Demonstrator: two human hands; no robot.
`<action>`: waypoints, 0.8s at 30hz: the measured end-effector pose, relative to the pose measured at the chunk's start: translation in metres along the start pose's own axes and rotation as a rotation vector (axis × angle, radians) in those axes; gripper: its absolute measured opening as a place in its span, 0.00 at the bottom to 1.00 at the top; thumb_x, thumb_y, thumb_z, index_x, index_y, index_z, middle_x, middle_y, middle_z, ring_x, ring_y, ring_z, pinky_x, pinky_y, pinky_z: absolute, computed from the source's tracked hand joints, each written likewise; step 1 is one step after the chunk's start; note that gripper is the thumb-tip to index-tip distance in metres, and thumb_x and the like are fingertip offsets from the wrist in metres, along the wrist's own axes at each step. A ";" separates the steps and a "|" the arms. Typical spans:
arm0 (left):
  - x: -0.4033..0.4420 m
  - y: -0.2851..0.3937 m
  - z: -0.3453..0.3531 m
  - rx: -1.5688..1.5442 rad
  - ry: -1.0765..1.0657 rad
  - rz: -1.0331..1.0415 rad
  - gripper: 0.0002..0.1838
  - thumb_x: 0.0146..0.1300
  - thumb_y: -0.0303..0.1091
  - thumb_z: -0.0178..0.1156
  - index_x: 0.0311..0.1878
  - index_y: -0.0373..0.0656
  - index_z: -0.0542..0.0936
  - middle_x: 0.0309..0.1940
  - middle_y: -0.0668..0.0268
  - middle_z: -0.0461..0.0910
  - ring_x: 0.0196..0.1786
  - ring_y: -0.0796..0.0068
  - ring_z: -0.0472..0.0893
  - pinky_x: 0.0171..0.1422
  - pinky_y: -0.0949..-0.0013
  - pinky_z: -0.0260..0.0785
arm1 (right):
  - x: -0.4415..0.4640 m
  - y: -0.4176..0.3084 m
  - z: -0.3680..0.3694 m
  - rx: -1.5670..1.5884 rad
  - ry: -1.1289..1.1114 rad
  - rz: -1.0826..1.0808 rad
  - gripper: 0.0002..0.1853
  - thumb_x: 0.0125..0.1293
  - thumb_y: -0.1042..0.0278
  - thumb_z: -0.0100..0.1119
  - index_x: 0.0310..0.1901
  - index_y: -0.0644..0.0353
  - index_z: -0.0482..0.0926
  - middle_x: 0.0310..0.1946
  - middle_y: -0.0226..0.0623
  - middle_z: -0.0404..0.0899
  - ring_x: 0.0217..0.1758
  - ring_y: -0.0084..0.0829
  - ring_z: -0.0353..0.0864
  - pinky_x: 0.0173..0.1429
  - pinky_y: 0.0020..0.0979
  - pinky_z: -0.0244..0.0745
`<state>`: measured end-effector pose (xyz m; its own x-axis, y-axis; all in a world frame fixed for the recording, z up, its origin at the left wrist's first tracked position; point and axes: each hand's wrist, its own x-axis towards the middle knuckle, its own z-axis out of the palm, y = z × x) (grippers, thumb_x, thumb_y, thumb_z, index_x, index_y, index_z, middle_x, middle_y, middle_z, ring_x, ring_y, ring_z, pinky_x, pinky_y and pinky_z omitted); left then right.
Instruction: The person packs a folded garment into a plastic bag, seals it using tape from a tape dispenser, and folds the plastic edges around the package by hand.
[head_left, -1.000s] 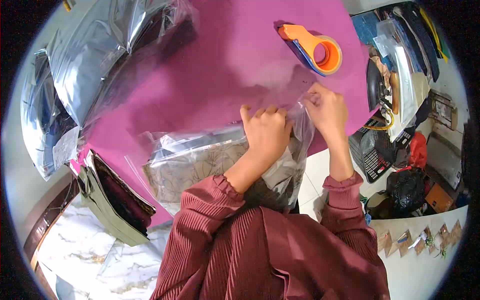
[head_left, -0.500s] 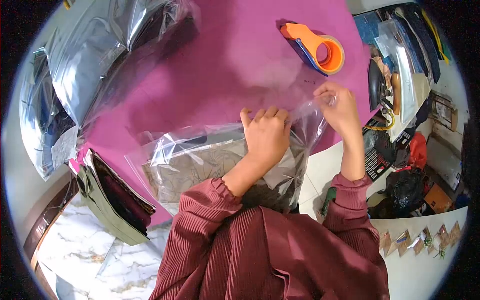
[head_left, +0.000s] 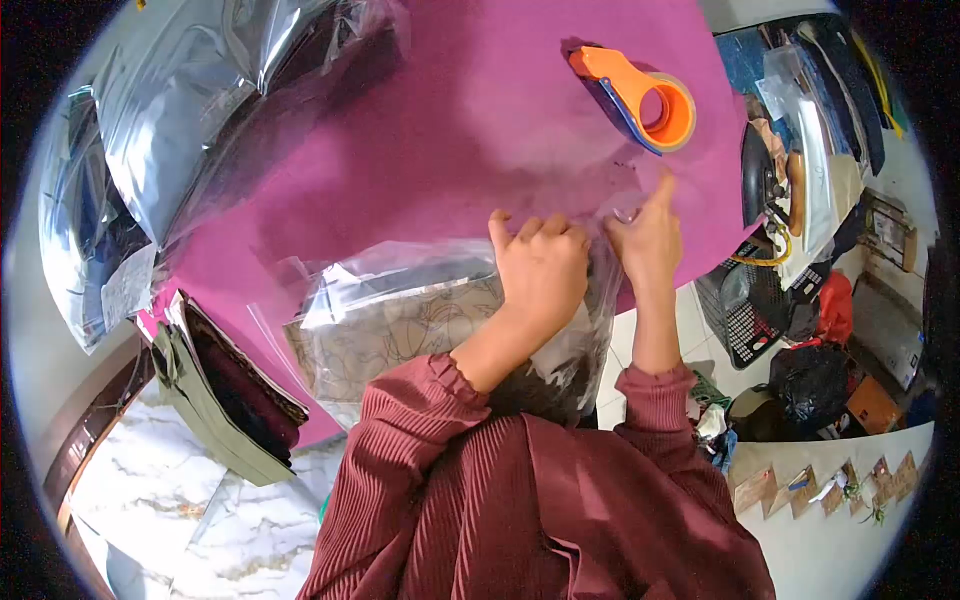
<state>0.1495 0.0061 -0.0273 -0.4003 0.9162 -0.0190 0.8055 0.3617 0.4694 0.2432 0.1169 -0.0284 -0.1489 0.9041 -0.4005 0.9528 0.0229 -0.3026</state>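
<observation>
Ribbed maroon sleeves (head_left: 400, 440) with ruffled cuffs (head_left: 656, 382)

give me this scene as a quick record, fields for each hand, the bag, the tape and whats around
left hand: resting on the clear bag, fingers curled
right hand: at the bag's right end, one finger extended; grip on the film unclear
bag contents: brown patterned fabric, partly hidden
bag position: lying near the person, on the pink surface
tape dispenser: orange and blue, on the pink surface beyond the right hand, touched by neither hand
upper left: filled clear packages
lower left: folded olive fabric
</observation>
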 end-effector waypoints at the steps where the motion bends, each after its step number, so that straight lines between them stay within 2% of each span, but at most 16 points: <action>1: -0.001 0.001 0.000 0.012 -0.009 0.026 0.04 0.54 0.32 0.63 0.32 0.48 0.85 0.31 0.68 0.81 0.35 0.65 0.81 0.61 0.46 0.60 | 0.001 0.001 0.005 -0.081 -0.003 0.025 0.38 0.54 0.67 0.70 0.68 0.50 0.65 0.37 0.43 0.86 0.33 0.45 0.84 0.39 0.40 0.78; 7: -0.001 0.008 0.001 0.172 0.051 0.134 0.03 0.52 0.30 0.61 0.28 0.48 0.84 0.29 0.66 0.80 0.32 0.65 0.80 0.62 0.45 0.60 | 0.011 0.040 0.015 0.119 0.035 -0.066 0.42 0.51 0.71 0.73 0.69 0.51 0.64 0.36 0.42 0.85 0.34 0.39 0.84 0.38 0.37 0.78; 11: -0.002 0.009 0.008 0.085 0.180 0.124 0.02 0.48 0.26 0.61 0.23 0.45 0.80 0.24 0.62 0.76 0.27 0.64 0.75 0.65 0.42 0.59 | 0.006 0.046 0.024 0.879 0.012 -0.110 0.41 0.48 0.78 0.74 0.66 0.52 0.68 0.34 0.39 0.84 0.32 0.32 0.82 0.36 0.31 0.77; 12: -0.002 0.009 0.008 0.084 0.180 0.123 0.02 0.48 0.26 0.61 0.23 0.45 0.80 0.24 0.62 0.76 0.27 0.64 0.75 0.65 0.42 0.59 | 0.006 0.043 0.022 0.878 0.012 -0.110 0.41 0.48 0.78 0.74 0.66 0.52 0.68 0.34 0.39 0.84 0.32 0.32 0.82 0.36 0.31 0.77; 16: -0.002 0.007 0.005 0.164 0.098 0.126 0.03 0.54 0.30 0.61 0.29 0.46 0.83 0.28 0.66 0.78 0.30 0.66 0.77 0.62 0.46 0.60 | 0.005 0.027 0.006 0.504 -0.071 -0.056 0.43 0.45 0.84 0.75 0.66 0.56 0.68 0.33 0.35 0.81 0.32 0.26 0.79 0.35 0.26 0.75; 18: -0.003 0.004 0.004 0.140 0.095 0.108 0.03 0.55 0.31 0.61 0.30 0.46 0.83 0.29 0.66 0.78 0.31 0.66 0.77 0.62 0.46 0.60 | 0.011 0.038 0.003 0.795 -0.023 -0.060 0.35 0.52 0.80 0.73 0.63 0.60 0.72 0.33 0.33 0.81 0.31 0.23 0.77 0.34 0.22 0.73; 19: -0.003 0.004 0.004 0.110 0.091 0.091 0.03 0.56 0.32 0.61 0.30 0.46 0.83 0.30 0.66 0.78 0.32 0.66 0.77 0.62 0.45 0.60 | 0.013 0.044 -0.007 0.797 -0.022 -0.058 0.35 0.52 0.80 0.73 0.63 0.60 0.72 0.33 0.33 0.81 0.31 0.23 0.77 0.34 0.22 0.73; 21: -0.003 0.005 0.004 0.043 0.087 0.056 0.05 0.57 0.34 0.62 0.32 0.45 0.83 0.31 0.65 0.79 0.35 0.65 0.76 0.61 0.45 0.60 | 0.013 0.053 -0.032 0.811 -0.183 0.082 0.21 0.58 0.76 0.71 0.54 0.62 0.80 0.33 0.33 0.82 0.31 0.21 0.77 0.33 0.19 0.71; 24: -0.006 0.011 -0.001 -0.026 0.060 0.061 0.08 0.57 0.36 0.62 0.34 0.43 0.83 0.33 0.63 0.78 0.37 0.62 0.76 0.63 0.43 0.59 | -0.002 0.053 -0.044 0.760 -0.276 0.089 0.17 0.60 0.74 0.70 0.52 0.63 0.83 0.35 0.34 0.83 0.31 0.20 0.76 0.32 0.18 0.70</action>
<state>0.1605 0.0045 -0.0210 -0.3768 0.9242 0.0625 0.8178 0.3002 0.4911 0.3057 0.1354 -0.0055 -0.2350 0.7488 -0.6197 0.5393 -0.4300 -0.7241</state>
